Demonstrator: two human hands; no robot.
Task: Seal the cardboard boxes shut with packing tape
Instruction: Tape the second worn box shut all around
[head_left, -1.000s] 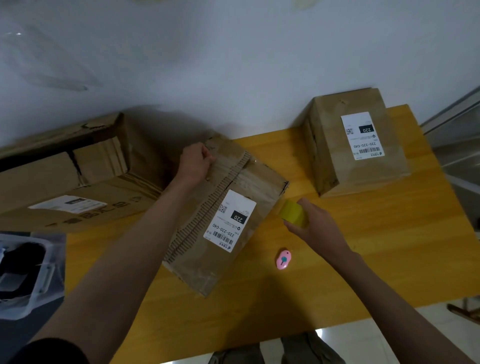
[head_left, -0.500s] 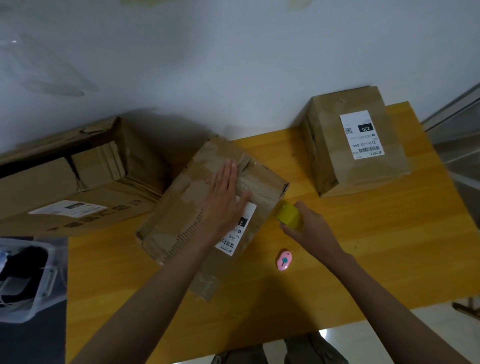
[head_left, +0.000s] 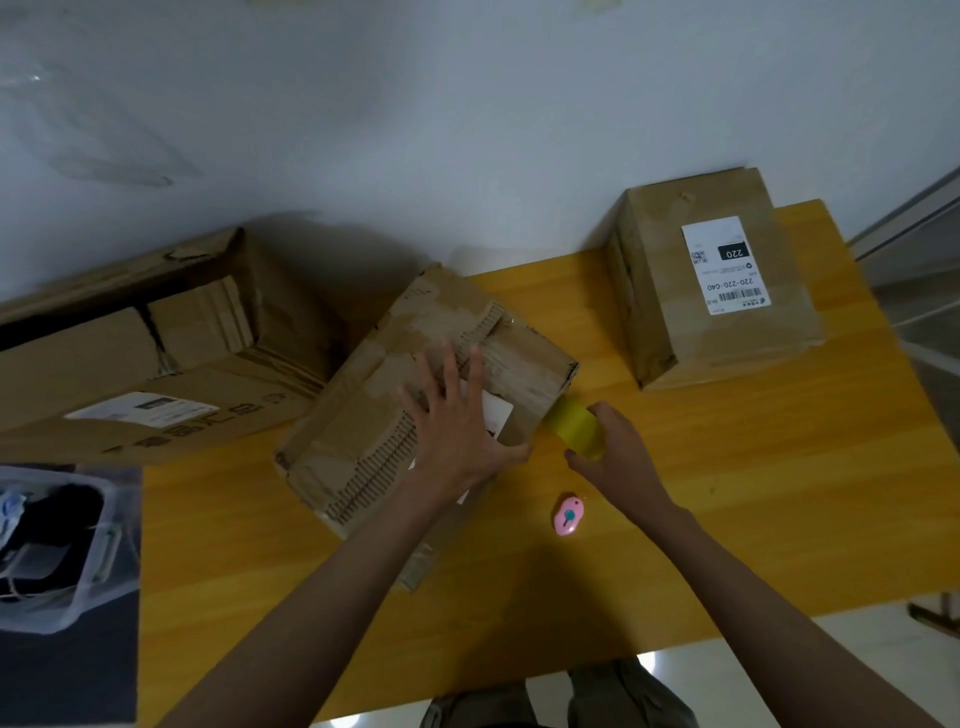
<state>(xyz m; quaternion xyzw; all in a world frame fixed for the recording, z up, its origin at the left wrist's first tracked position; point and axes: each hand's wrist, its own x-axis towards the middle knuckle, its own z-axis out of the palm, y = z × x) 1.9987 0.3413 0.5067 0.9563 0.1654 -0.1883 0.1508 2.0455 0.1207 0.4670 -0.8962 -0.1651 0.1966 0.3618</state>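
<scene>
Fingers (head_left: 441, 374) of my left hand (head_left: 457, 436) lie spread flat on the middle box (head_left: 363, 415); my right hand (head_left: 618, 457) grips the tape roll (head_left: 574, 426) beside it, pink cutter (head_left: 569, 514) near, 2 other boxes flanking.

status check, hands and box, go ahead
Left hand flat on middle box. Right hand grips tape roll at box edge. Pink cutter lies beside, clear.
</scene>
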